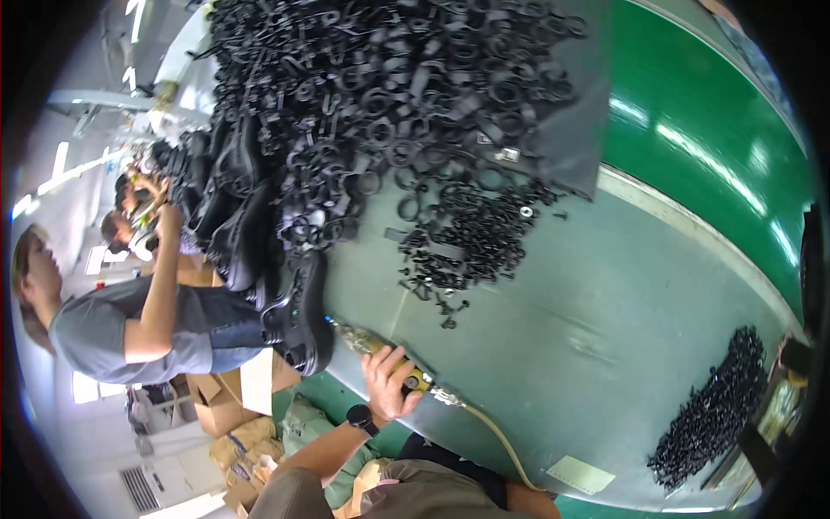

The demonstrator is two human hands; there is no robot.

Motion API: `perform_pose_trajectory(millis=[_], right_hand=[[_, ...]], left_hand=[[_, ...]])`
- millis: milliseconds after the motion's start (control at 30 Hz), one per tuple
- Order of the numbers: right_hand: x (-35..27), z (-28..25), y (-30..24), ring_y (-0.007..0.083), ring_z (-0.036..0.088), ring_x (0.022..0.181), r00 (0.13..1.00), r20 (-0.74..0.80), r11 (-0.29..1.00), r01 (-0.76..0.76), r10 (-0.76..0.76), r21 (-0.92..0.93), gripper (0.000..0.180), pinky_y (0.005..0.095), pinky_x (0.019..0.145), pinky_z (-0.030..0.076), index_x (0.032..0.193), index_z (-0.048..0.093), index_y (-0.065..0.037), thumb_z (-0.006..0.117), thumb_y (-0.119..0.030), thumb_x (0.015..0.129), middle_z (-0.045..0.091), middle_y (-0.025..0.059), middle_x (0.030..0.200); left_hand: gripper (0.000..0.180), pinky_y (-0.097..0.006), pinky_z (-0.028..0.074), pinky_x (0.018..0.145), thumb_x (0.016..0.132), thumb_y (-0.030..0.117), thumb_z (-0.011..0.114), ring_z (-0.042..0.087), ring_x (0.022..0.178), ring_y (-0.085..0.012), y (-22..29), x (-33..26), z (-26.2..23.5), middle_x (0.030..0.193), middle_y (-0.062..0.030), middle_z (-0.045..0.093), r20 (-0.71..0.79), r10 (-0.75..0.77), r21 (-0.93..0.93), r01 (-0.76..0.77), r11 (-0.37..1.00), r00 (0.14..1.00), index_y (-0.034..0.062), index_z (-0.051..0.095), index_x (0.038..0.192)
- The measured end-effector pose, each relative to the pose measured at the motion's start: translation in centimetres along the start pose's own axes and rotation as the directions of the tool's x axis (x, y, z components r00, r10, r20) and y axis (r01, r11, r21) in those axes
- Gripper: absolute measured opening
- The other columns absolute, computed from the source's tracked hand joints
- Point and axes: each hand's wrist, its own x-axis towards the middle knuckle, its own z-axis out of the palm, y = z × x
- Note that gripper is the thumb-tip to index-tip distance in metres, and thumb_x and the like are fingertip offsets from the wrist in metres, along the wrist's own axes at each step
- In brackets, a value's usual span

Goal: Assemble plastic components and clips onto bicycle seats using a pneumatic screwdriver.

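Observation:
My left hand point(391, 385), with a dark watch on its wrist, is wrapped round a yellow power screwdriver point(367, 344). A pale hose point(501, 437) runs from the driver's rear end toward the lower edge. The driver's tip points up and left, close to a black moulded, shoe-shaped piece point(304, 316) at the table's left edge; whether they touch I cannot tell. Black screws point(471, 233) lie heaped ahead of my hand. Part of my right forearm point(529, 500) shows at the lower edge, while the right hand is out of view.
Black rings and straps point(389, 95) form a large pile at the back of the green table point(553, 346). More shoe-shaped pieces point(246, 233) line its left side. Small black parts point(713, 411) are heaped at right, a pale card point(581, 475) nearer. A person point(138, 329) stands at left.

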Motion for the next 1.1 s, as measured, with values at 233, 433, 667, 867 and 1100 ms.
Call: perform_pose_trajectory(millis=[233,433,667,867,1100], right_hand=[[3.0,-0.1,1.3,0.0306,0.055,0.123,0.969,-0.247,0.999,0.028,-0.019,0.033,0.035,0.0471,0.1,0.045,0.124,0.062,-0.014,0.043,-0.029,0.099,0.06,0.0152,0.13],[4.4,1.3,1.7,0.033,0.054,0.124,0.818,-0.572,0.99,0.02,0.063,0.138,0.034,0.0496,0.099,0.045,0.12,0.065,-0.012,0.044,-0.027,0.098,0.061,0.0168,0.128],[-3.9,2.7,-3.2,0.0442,0.067,0.078,0.35,-0.928,0.978,0.199,-0.126,-0.058,0.023,0.0547,0.074,0.053,0.095,0.068,-0.002,0.055,-0.022,0.09,0.069,0.0233,0.087],[-17.7,5.6,-9.4,0.0385,0.068,0.085,0.261,-0.941,0.89,0.449,-0.215,-0.079,0.032,0.0465,0.076,0.054,0.103,0.067,-0.001,0.062,-0.03,0.091,0.071,0.0205,0.087],[-25.0,4.2,-14.2,0.0318,0.07,0.082,0.136,-0.943,0.796,0.58,-0.304,-0.173,0.032,0.0368,0.073,0.054,0.105,0.066,0.002,0.062,-0.028,0.095,0.072,0.0167,0.088]], left_hand=[[0.048,-0.057,0.026,0.108,0.086,0.045,0.061,0.047,0.124,-0.0377,1.0,1.0,-1.5,0.132,-0.016,0.056,-0.04,-0.003,-0.006,0.002,1.0,0.999,0.008,0.062,0.117],[0.048,-0.056,0.027,0.112,0.079,0.032,0.072,0.046,0.127,-0.0378,1.5,2.3,-1.6,0.13,-0.0146,0.055,-0.104,0.036,-0.07,-0.044,0.997,0.994,0.0063,0.061,0.118],[0.046,-0.056,0.028,0.111,0.084,0.034,0.07,0.046,0.125,-0.0384,1.3,0.6,-1.4,0.128,-0.0164,0.055,-0.285,0.138,-0.077,-0.166,0.983,0.949,0.0046,0.06,0.119],[0.065,-0.056,0.028,0.113,0.076,0.046,0.074,0.043,0.13,-0.0365,1.0,0.2,-3.3,0.131,-0.0173,0.054,-0.183,0.232,-0.03,-0.241,0.97,0.955,0.0054,0.059,0.124],[0.062,-0.048,0.035,0.107,0.073,0.048,0.075,0.052,0.119,-0.0325,-1.7,4.0,-5.1,0.118,-0.0135,0.06,0.09,0.422,0.044,-0.427,0.903,0.902,0.0089,0.063,0.12]])
